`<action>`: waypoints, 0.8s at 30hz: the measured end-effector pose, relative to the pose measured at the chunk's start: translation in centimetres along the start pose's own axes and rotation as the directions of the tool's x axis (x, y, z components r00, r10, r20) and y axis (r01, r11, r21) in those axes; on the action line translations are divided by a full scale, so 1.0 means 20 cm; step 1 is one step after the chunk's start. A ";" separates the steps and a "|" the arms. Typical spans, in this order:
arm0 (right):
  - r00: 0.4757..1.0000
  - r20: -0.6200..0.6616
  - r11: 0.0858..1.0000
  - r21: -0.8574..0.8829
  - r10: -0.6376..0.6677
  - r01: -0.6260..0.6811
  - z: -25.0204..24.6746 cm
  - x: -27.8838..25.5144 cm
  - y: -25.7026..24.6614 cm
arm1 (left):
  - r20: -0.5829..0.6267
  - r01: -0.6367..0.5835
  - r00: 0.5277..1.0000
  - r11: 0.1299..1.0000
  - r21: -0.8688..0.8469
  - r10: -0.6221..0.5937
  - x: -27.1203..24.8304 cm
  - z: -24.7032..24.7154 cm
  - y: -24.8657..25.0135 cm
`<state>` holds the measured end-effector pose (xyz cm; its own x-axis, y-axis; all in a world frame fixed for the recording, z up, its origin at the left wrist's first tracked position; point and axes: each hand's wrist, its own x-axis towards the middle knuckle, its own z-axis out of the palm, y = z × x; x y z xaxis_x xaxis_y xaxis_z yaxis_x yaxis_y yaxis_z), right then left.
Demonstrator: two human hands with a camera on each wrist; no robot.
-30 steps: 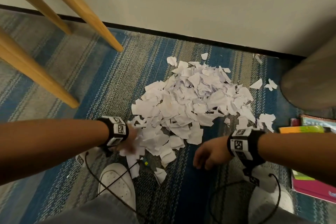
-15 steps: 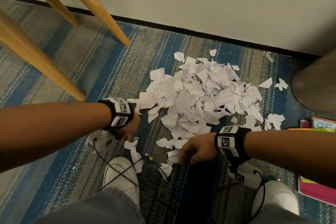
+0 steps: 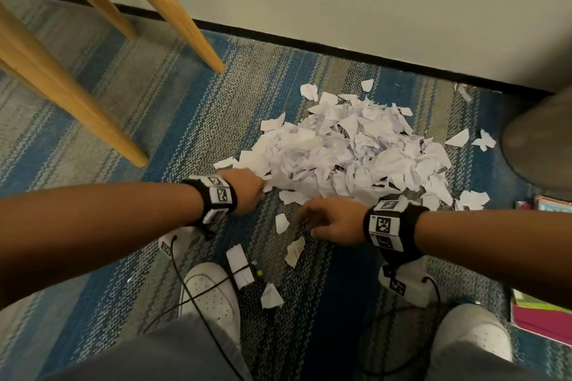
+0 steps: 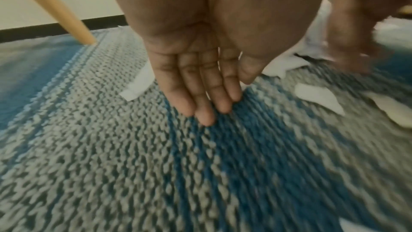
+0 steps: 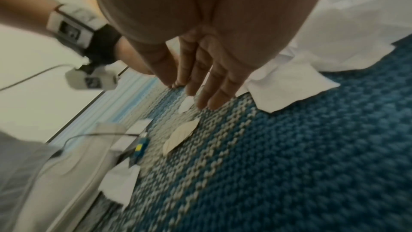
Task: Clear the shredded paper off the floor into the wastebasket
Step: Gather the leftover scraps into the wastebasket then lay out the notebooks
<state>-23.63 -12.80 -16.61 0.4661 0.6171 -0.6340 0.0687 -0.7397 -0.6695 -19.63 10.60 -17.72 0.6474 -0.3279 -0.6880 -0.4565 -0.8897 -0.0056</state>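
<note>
Shredded paper, torn into crumpled white scraps of irregular shape, is lying heaped on the woven blue-and-grey striped carpet in the head view, just ahead of both hands. The left hand is touching the heap's near-left edge; the right hand is reaching flat across the carpet just below the heap, fingers blurred. About five loose scraps are lying nearer the person than the hands, beside two white shoes. Four slanted wooden legs are standing beyond the left hand.

Seen from the left wrist, the left hand is stretching out with straight, close-set fingers on the carpet, gripping nothing; one flat scrap is lying to its left and more to its right.

Seen from the right wrist, the right hand is spreading straight fingers low over the carpet, gripping nothing, with the heap to its right and one small oval scrap by the fingertips.
</note>
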 end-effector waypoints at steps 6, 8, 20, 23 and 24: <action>0.950 0.291 0.970 -0.173 -0.116 0.172 0.23 -0.02 -0.07 | 0.400 -0.183 0.912 0.962 0.202 0.090 -0.05 0.03 -0.01; 0.933 0.334 0.950 -0.224 -0.134 0.217 0.26 -0.01 -0.07 | 0.354 -0.239 0.927 0.921 0.306 0.123 -0.07 0.10 0.02; 0.996 0.010 0.959 -0.269 -0.093 0.093 0.01 0.04 0.08 | 0.181 -0.296 0.950 0.919 0.260 0.255 -0.07 0.09 -0.04; 0.976 0.161 0.935 -0.301 -0.144 0.188 0.11 0.01 0.01 | 0.224 -0.350 0.930 0.889 0.296 0.292 -0.08 0.16 -0.01; 0.965 0.212 0.931 -0.299 -0.151 0.211 0.15 0.01 -0.01 | 0.220 -0.340 0.934 0.890 0.305 0.281 -0.08 0.18 0.01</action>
<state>-26.12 -11.74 -17.77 0.2524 0.7644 -0.5932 0.4263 -0.6382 -0.6411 -22.91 12.12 -19.27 0.3421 -0.4867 -0.8038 -0.8121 -0.5835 0.0077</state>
